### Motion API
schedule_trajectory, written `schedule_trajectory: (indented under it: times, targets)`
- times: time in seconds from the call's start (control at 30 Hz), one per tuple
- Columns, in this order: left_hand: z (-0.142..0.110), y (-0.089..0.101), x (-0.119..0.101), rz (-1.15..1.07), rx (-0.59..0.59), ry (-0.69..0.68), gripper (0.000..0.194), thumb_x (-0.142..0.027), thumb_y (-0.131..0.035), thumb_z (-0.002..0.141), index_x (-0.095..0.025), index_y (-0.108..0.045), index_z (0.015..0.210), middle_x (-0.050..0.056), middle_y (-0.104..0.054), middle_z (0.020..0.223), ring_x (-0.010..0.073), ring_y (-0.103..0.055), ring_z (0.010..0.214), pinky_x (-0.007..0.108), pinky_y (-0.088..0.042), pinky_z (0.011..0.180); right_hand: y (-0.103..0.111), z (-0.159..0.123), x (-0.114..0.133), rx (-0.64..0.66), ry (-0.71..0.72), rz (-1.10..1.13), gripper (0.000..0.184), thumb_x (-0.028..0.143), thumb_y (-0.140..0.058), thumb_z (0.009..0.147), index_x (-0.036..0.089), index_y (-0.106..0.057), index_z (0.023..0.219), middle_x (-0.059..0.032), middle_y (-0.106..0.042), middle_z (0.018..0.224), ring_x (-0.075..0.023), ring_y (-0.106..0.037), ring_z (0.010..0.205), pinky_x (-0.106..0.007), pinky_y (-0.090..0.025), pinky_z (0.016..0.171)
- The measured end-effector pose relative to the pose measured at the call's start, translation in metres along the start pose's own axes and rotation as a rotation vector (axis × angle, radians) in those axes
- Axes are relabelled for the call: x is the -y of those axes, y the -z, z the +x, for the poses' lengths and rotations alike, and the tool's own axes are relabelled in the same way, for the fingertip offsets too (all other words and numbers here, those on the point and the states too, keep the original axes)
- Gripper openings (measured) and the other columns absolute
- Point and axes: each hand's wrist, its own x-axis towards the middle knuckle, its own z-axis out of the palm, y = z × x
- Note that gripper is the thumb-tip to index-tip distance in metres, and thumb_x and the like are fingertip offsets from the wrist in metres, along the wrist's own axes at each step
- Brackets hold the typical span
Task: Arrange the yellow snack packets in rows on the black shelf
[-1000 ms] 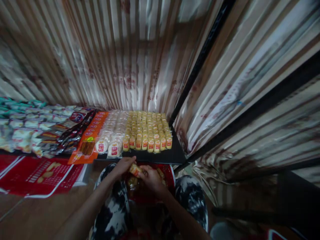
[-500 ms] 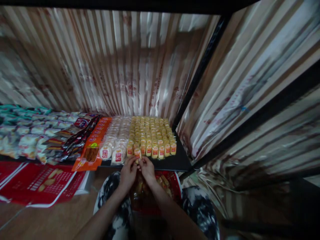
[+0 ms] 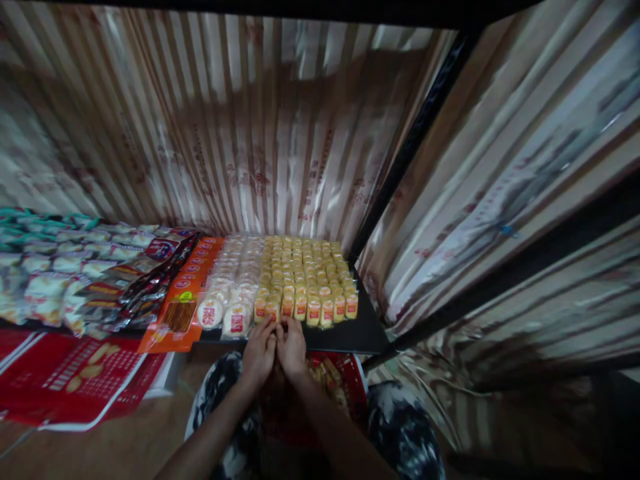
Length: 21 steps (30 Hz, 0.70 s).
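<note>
Small wrapped yellow snack cakes (image 3: 313,280) with red and orange labels stand in tight rows on the black shelf. My left hand (image 3: 259,353) has its fingers closed at the bottom of a front-row wrapped snack cake (image 3: 272,311). Close beside it, my right hand (image 3: 291,350) presses curled fingers toward the same cake, near its right neighbour. The fingertips partly cover the cake's lower end. Between my knees, below the shelf edge, a red basket (image 3: 357,373) contains more wrapped yellow pieces, partly hidden by my forearms.
Left of the yellow cakes lie round white wrapped crackers (image 3: 236,319), an orange snack packet (image 3: 175,303), dark packets (image 3: 155,287) and white bags (image 3: 47,283). A red printed bag (image 3: 85,377) hangs below. Black posts (image 3: 415,153) and striped sheeting (image 3: 250,120) enclose the shelf.
The wrapped cake that both hands held before the front row now stands in line with it. My fingers are lower, at its base. The view has shifted slightly.
</note>
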Motion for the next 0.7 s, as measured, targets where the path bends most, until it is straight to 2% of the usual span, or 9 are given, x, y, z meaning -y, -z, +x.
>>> schedule_trajectory:
  times: [0.1,0.23,0.43,0.57,0.63,0.7]
  targets:
    - [0.000,0.000,0.002,0.030,0.033,-0.021,0.041,-0.016,-0.037,0.080,-0.016,-0.060,0.115,0.010,-0.053,0.131,0.0215,-0.046,0.123,0.045,-0.034,0.106,-0.002,-0.002,0.000,-0.008,0.016,-0.039,0.029,0.022,-0.040,0.081,0.016,-0.055,0.104,-0.0122,-0.056,0.100,-0.0193,-0.060,0.079,-0.034,-0.050,0.075]
    - [0.001,-0.003,0.005,0.051,0.053,-0.037,0.043,-0.017,-0.035,0.081,-0.012,-0.058,0.117,0.012,-0.050,0.133,0.0223,-0.045,0.124,0.045,-0.035,0.106,-0.004,-0.006,-0.004,0.004,0.070,0.079,0.035,0.017,-0.038,0.079,0.016,-0.049,0.112,-0.0106,-0.054,0.100,-0.0181,-0.060,0.082,-0.033,-0.051,0.078]
    - [0.001,-0.005,0.004,0.060,-0.092,-0.091,0.040,-0.019,-0.034,0.083,-0.016,-0.059,0.115,0.010,-0.055,0.127,0.0213,-0.048,0.120,0.044,-0.038,0.104,0.001,-0.010,-0.006,0.057,0.187,0.031,0.036,0.019,-0.037,0.082,0.019,-0.053,0.114,-0.0086,-0.052,0.101,-0.0173,-0.058,0.087,-0.031,-0.050,0.081]
    - [-0.002,-0.004,0.002,0.125,-0.224,-0.042,0.040,-0.018,-0.037,0.082,-0.015,-0.059,0.115,0.013,-0.052,0.128,0.0254,-0.043,0.123,0.047,-0.033,0.107,-0.002,-0.011,-0.008,0.082,0.194,-0.055,0.042,0.018,-0.036,0.082,0.020,-0.053,0.121,-0.0081,-0.051,0.098,-0.0168,-0.058,0.084,-0.029,-0.051,0.077]
    - [-0.003,-0.005,0.004,0.140,-0.218,-0.022,0.041,-0.019,-0.037,0.082,-0.012,-0.057,0.117,0.015,-0.047,0.133,0.0285,-0.037,0.128,0.048,-0.030,0.108,-0.005,-0.011,-0.011,0.097,0.199,-0.073,0.043,0.019,-0.035,0.083,0.019,-0.052,0.122,-0.0090,-0.052,0.100,-0.0173,-0.059,0.085,-0.029,-0.051,0.076]
    - [-0.002,-0.008,0.008,0.135,-0.165,-0.026,0.043,-0.019,-0.036,0.083,-0.009,-0.054,0.121,0.017,-0.044,0.136,0.0293,-0.034,0.130,0.049,-0.027,0.110,-0.008,-0.011,-0.013,0.106,0.208,-0.073,0.044,0.019,-0.035,0.084,0.020,-0.052,0.124,-0.0091,-0.054,0.103,-0.0174,-0.059,0.089,-0.028,-0.051,0.078]
